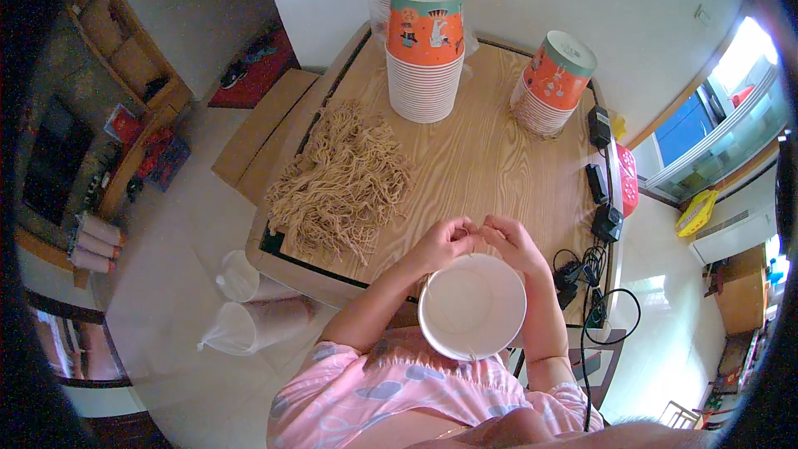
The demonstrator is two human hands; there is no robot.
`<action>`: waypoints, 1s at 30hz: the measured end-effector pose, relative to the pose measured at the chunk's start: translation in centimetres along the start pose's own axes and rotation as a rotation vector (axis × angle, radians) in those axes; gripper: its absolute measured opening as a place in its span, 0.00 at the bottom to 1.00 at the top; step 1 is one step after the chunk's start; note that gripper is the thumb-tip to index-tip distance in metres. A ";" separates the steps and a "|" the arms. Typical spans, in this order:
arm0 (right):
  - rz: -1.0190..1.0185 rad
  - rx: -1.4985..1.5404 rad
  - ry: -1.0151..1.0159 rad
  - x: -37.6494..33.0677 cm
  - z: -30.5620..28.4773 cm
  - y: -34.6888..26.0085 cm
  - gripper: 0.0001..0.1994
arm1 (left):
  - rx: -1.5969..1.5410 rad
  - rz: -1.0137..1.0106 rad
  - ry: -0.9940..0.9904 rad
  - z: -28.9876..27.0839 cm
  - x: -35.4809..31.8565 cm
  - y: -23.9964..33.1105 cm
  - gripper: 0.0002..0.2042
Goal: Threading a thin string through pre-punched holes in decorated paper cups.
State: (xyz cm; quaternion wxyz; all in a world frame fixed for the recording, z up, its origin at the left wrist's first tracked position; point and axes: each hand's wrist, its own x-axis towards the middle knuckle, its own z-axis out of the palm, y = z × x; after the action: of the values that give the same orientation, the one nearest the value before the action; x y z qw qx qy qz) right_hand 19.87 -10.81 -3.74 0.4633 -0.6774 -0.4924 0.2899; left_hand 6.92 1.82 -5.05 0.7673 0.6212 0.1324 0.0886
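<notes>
A white paper bucket [471, 308], its mouth facing up, sits against my body at the table's near edge. Both hands meet at its far rim. The fingers of my left hand [449, 243] are pinched together there, and my right hand [509, 243] pinches right beside them. Whatever lies between the fingertips is too small to make out. A faint thin strand shows inside the bucket. To the left of my hands, a loose heap of tan twisted cords [341, 183] covers the table's left side.
On the wood-grain table [465, 162] stand a tall stack of upside-down orange-and-green paper buckets [424, 50] and a shorter stack [554, 83]. Black power adapters [608, 223] and tangled cables [592, 270] line the right edge. Bagged white stacks [258, 324] lie on the floor at left.
</notes>
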 end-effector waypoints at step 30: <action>0.260 0.193 -0.103 0.2 1.3 0.6 0.09 | 0.312 0.254 -0.196 -2.7 0.3 -1.4 0.07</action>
State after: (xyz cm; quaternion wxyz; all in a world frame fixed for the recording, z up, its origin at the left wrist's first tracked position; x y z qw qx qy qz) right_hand 19.13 -10.22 -4.79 0.4589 -0.6721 -0.3936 0.4274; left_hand 6.32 4.13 -6.92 0.6539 0.7496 -0.0100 0.1025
